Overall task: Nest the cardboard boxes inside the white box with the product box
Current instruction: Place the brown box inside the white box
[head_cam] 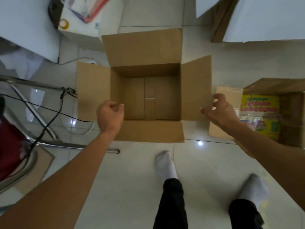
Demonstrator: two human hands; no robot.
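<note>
My left hand [110,115] curled, right hand [219,111] open, both hold nothing. Grab big brown box [145,96] by both sides, lift flat.

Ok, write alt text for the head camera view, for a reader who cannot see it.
Seen from above, a large open brown cardboard box sits empty on a white tiled floor, flaps spread. The left hand is at its left rim, fingers curled; the right hand is by its right flap, fingers open. A smaller cardboard box holding yellow printed packaging sits right.
</note>
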